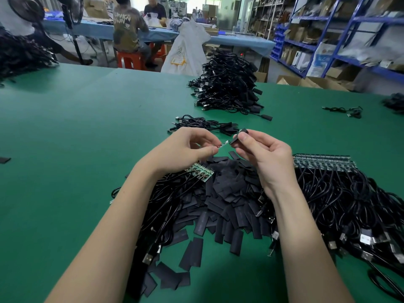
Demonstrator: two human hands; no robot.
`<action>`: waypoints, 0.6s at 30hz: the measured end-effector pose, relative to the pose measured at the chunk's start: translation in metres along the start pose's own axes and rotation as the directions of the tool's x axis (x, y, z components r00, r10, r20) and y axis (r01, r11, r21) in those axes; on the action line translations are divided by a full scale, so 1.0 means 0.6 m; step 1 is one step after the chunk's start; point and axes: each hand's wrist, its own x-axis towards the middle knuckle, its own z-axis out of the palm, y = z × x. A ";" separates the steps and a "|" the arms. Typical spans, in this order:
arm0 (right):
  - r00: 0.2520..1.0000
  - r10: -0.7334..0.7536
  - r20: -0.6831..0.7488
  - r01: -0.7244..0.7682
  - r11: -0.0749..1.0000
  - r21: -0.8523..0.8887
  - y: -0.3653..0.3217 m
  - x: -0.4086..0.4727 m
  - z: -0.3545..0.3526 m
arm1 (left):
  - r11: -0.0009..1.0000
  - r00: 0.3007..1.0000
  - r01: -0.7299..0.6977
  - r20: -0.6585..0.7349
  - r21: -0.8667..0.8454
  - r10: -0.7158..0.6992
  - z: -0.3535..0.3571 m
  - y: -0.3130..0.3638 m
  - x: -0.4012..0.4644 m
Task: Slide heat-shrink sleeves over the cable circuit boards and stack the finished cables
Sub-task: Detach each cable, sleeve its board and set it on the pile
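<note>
Above the green surface point(76, 132), the left hand point(185, 147) pinched a small circuit board point(223, 144) between thumb and fingertips, its free end pointing right. The right hand point(262, 154) pinched a black heat-shrink sleeve point(236, 139), its open end just beside the board's tip; whether they touched could not be told. Both grips were clamped, one on the board, one on the sleeve. Below the hands lay a heap of loose sleeves point(225, 200), with a few bare boards point(200, 171) on black cables at its left edge. A row of boards point(323, 164) with a mass of cables point(341, 204) lay to the right. Beyond the hands rested a small bundle of sleeved cables point(203, 124), and farther back a tall stack of cables point(229, 84). A single cable point(343, 110) lay well apart at the right.
</note>
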 end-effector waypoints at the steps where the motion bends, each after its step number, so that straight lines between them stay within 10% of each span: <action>1: 1.000 -0.003 -0.002 0.003 1.000 0.008 0.001 0.000 0.002 | 1.000 1.000 0.001 0.003 -0.002 -0.001 0.000 -0.001 0.000; 18: 0.996 -0.036 -0.083 0.042 0.997 0.068 0.009 -0.001 0.016 | 1.000 1.000 -0.014 0.007 -0.006 0.014 -0.002 -0.002 0.001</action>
